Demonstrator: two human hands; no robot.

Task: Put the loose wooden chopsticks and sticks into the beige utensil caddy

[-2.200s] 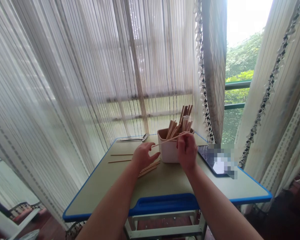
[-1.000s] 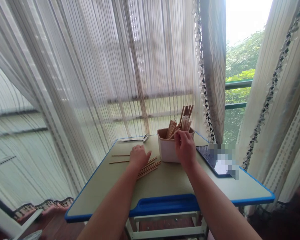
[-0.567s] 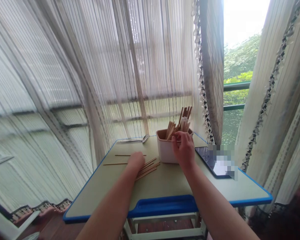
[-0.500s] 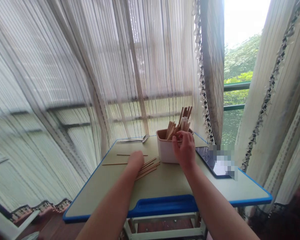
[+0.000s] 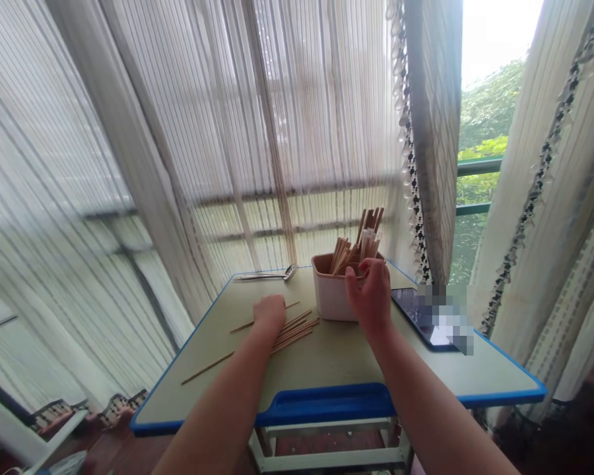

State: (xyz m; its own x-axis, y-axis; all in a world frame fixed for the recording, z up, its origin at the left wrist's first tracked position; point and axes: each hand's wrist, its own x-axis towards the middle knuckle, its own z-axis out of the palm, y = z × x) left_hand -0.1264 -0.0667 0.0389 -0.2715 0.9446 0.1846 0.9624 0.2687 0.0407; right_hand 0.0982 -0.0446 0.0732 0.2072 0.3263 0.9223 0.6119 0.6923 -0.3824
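A white plastic tub (image 5: 330, 297) stands at the back of a small blue-edged table (image 5: 327, 402) with many wooden sticks (image 5: 363, 241) upright in it. My right hand (image 5: 371, 297) is at the tub's right rim, fingers pinched among the sticks. My left hand (image 5: 270, 312) rests closed, knuckles up, on a loose pile of sticks (image 5: 297, 328) lying left of the tub. Two single sticks lie further left, one long stick (image 5: 208, 367) near the table's left edge, another stick (image 5: 242, 325) beside my left hand.
A dark phone (image 5: 420, 316) lies on the table right of the tub. A metal tool (image 5: 264, 275) lies at the table's back edge. Sheer striped curtains (image 5: 178, 145) hang close behind and left; a gap at right shows a green railing and trees.
The two single sticks left of my left hand have swung and slid toward the table's left edge. My left hand curled from flat to closed. My right hand stays at the tub.
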